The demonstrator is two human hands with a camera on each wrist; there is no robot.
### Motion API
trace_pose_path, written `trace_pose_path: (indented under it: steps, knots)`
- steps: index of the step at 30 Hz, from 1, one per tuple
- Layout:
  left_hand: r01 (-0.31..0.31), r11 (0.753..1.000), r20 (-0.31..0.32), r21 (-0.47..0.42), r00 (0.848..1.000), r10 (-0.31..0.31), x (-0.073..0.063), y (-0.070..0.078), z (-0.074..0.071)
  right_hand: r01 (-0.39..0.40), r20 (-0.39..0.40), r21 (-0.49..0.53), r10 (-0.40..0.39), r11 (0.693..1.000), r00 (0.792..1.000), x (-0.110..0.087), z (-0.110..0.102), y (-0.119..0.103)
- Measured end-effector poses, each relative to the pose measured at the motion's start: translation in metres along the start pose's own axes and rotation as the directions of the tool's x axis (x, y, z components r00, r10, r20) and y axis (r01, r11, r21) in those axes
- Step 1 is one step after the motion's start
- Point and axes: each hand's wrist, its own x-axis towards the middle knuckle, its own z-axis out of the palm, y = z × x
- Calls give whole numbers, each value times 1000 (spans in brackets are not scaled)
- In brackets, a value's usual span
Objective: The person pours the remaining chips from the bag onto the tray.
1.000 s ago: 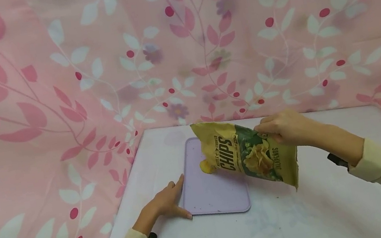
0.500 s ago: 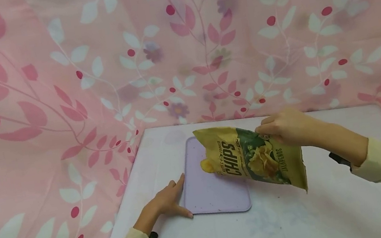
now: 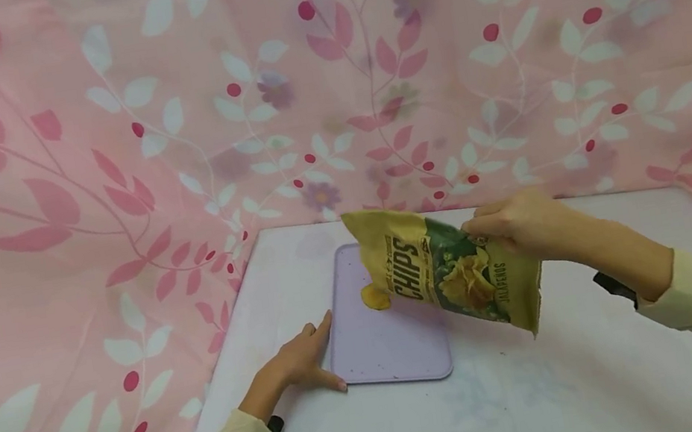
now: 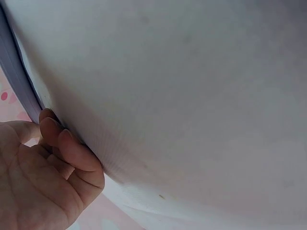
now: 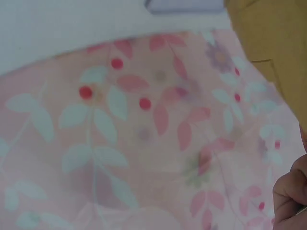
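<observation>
A yellow-green bag of jalapeño chips [image 3: 408,255] hangs tilted over the right part of a lilac tray [image 3: 369,363], its left end over the tray. My right hand [image 3: 524,222] pinches the bag's upper edge; in the right wrist view the bag's plain tan surface [image 5: 264,43] shows above the curled fingers. A round yellow chip [image 3: 375,297] sits at the bag's left end, above or on the tray; I cannot tell which. My left hand [image 3: 304,358] rests at the tray's left edge, index finger and thumb spread along it. In the left wrist view, its other fingers [image 4: 79,155] bend loosely against the white tabletop.
A white cloth-covered table [image 3: 551,395] lies under everything, with tiny crumbs near the tray. Pink leaf-patterned fabric [image 3: 278,128] hangs behind and at the left of the table.
The bag dips down and slightly right, then comes back up and left in my right hand. The chip keeps its place over the tray. My left hand stays at the tray's edge.
</observation>
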Motion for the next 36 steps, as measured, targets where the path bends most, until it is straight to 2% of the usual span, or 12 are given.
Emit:
trace_pose_path:
  steps: [2,4,9,20,28,32,36]
  knots:
    - [2,1000,0,-3,1000,-2,-1,0,-2,-6,71,18,4,1000,997,-1,7,-2]
    - [-4,1000,1,-7,1000,4,-2,-1,-3,-9,87,42,5,999,996,-4,13,-4]
    - [-6,1000,-11,17,1000,6,-2,-1,-5,0,7,53,0,999,1000,-10,18,-3]
    - [1,1000,-1,5,1000,-1,1,-2,-2,-22,16,37,21,999,1000,-13,6,-3]
    - [-1,1000,-13,3,1000,1,0,-2,-5,-3,-109,-1,3,1000,994,-3,-13,-2]
    - [1,1000,-10,-11,1000,-2,-1,-2,-5,22,-58,-3,-22,1000,998,-4,-5,-3]
    - [-11,1000,-2,0,1000,11,-2,-2,-4,15,-23,18,-14,1000,1000,-11,5,-3]
